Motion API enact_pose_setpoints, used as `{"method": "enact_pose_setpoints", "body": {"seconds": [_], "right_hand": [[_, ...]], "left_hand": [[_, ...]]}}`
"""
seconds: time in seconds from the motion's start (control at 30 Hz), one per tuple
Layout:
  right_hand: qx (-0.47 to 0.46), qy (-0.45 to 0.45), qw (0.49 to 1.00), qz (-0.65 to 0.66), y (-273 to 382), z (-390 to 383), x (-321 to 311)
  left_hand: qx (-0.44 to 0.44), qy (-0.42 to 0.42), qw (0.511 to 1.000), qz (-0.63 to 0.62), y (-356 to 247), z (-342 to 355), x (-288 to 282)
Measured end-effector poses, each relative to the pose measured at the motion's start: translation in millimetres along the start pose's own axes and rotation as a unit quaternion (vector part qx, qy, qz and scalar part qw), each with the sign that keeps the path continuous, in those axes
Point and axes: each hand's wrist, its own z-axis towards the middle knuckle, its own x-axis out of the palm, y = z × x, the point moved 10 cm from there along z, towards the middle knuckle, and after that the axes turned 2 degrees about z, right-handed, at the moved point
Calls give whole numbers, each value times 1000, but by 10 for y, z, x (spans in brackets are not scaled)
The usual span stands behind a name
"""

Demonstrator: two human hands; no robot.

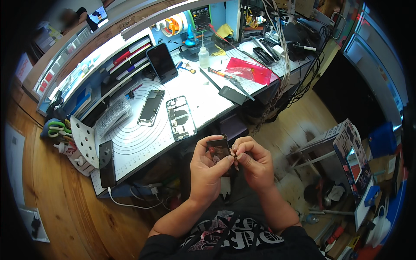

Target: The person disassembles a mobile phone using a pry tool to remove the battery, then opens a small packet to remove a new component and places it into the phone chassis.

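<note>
My left hand (pixel 205 175) grips a small flat black rectangular part (pixel 217 148), which looks like a phone battery, thumb across its face. My right hand (pixel 253 167) pinches at its right edge on a small thin piece I cannot make out clearly. Both hands are over my lap, just off the bench edge. Beyond them on the bench (pixel 132 162) lie an opened phone body (pixel 181 119) and a detached screen assembly (pixel 151 108) on the ringed mat. A dark phone (pixel 107 163) with a white cable lies at the left front corner.
A phone (pixel 162 63) leans by shelves. A bottle (pixel 203 57), tools (pixel 232 80) and red sheet (pixel 249 69) sit at the back. Hanging cables (pixel 286 65) cross the bench's right. A perforated holder (pixel 84 143) stands left, clutter (pixel 342 182) lower right. A person (pixel 82 19) is at upper left.
</note>
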Motion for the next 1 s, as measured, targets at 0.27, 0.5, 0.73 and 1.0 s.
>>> {"method": "enact_pose_setpoints", "body": {"seconds": [0.27, 0.5, 0.73, 1.0], "right_hand": [[79, 41, 992, 92, -305, 210, 111], [93, 62, 993, 37, -425, 453, 188], [-3, -37, 916, -400, -332, 1205, -153], [-144, 24, 827, -543, -286, 1759, -44]], "left_hand": [[27, -43, 999, -9, -32, 104, -245], [100, -54, 993, -22, -200, 217, -496], [157, -126, 979, -19, -620, 392, -939], [211, -190, 959, -7, -1008, 439, -1430]]}}
